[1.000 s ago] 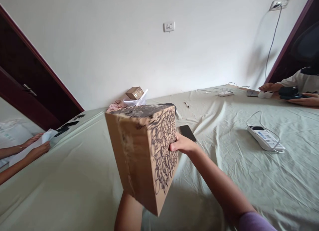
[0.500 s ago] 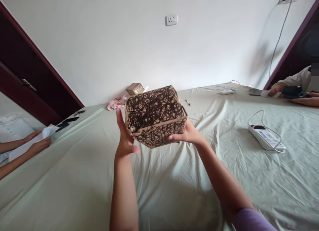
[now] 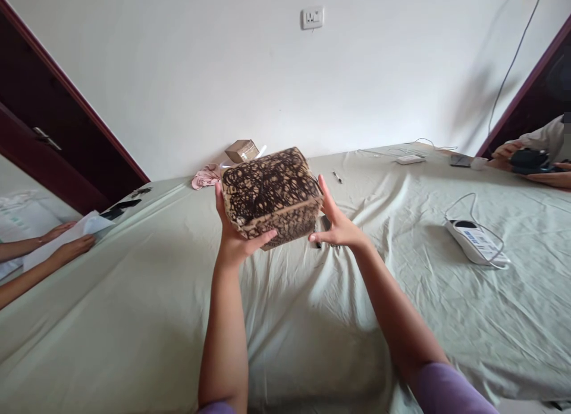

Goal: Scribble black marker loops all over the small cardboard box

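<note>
A wide bed covered by a pale green, creased cotton sheet (image 3: 134,295) was recorded below a white painted wall (image 3: 178,75), with a dark maroon wooden door (image 3: 66,134) at the left. A brown cardboard box densely scribbled in black ink (image 3: 270,194) was held tilted above the middle of the sheet, slightly lower and further left than in the earlier frame. It was gripped between the left hand (image 3: 232,241) and the right hand (image 3: 339,226). The left fingers (image 3: 218,206) were pressed together against the box's left end, and the left thumb (image 3: 263,238) now lay across its lower face, where it had earlier stood spread clear. The right fingers (image 3: 323,191) were splayed apart against the right end, no longer cupped beneath the box. A dark smartphone (image 3: 324,223) was newly exposed, mostly hidden behind the box. A person's hands at the right (image 3: 542,177) held a dark object (image 3: 529,159), and a person's hands at the left (image 3: 66,250) held white paper (image 3: 66,238). A white electrical device (image 3: 475,241), a small cardboard box (image 3: 242,150), pink cloth (image 3: 206,177) and a pen (image 3: 338,176) were also catalogued.
</note>
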`<state>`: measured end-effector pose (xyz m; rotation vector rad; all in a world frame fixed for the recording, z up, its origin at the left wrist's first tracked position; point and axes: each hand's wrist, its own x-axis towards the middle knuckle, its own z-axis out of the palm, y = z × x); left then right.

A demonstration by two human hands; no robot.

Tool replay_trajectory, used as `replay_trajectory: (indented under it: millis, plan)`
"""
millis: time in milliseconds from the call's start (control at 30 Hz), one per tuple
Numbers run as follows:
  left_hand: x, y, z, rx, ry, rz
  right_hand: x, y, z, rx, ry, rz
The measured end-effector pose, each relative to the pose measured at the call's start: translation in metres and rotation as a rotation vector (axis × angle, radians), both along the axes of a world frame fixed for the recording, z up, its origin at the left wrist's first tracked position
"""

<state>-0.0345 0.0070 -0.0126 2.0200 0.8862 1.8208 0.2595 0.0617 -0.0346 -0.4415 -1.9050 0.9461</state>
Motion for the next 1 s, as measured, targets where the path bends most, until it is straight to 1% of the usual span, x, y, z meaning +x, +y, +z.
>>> replay_trajectory:
  millis: [67,100,133,200,233,267,333,400,500,600,700,767,900,1000]
  plan:
    - [-0.007,0.017,-0.010,-0.062,-0.076,-0.010,0.000,0.017,-0.020,-0.005,0.003,-0.029]
    - [-0.010,0.028,-0.020,-0.111,-0.118,-0.007,-0.003,0.025,-0.033,-0.060,-0.021,-0.093]
    - [-0.012,0.038,-0.032,-0.171,-0.181,0.015,-0.008,0.031,-0.047,-0.133,-0.115,-0.213]
    - [-0.016,0.058,-0.061,-0.307,-0.323,0.091,-0.022,0.040,-0.076,-0.258,-0.482,-0.579]
    - [-0.018,0.067,-0.076,-0.379,-0.384,0.102,-0.031,0.042,-0.089,-0.286,-0.554,-0.661]
    - [-0.020,0.074,-0.090,-0.431,-0.432,0.102,-0.039,0.042,-0.101,-0.302,-0.592,-0.711]
    - [-0.025,0.082,-0.112,-0.444,-0.513,0.096,-0.051,0.042,-0.117,-0.312,-0.635,-0.781]
    - [-0.031,0.085,-0.125,-0.428,-0.516,0.081,-0.056,0.042,-0.125,-0.315,-0.635,-0.812]
    - [-0.038,0.085,-0.130,-0.412,-0.480,0.067,-0.049,0.046,-0.127,-0.298,-0.568,-0.818]
    - [-0.040,0.086,-0.128,-0.418,-0.445,0.063,-0.037,0.051,-0.125,-0.262,-0.476,-0.808]
    - [-0.037,0.086,-0.121,-0.420,-0.390,0.043,-0.032,0.055,-0.121,-0.243,-0.429,-0.799]
    - [-0.032,0.085,-0.114,-0.453,-0.373,0.023,-0.032,0.056,-0.117,-0.232,-0.422,-0.789]
    - [-0.025,0.082,-0.100,-0.572,-0.430,0.000,-0.035,0.055,-0.110,-0.226,-0.464,-0.762]
    - [-0.023,0.081,-0.096,-0.617,-0.475,0.008,-0.037,0.052,-0.106,-0.246,-0.527,-0.760]
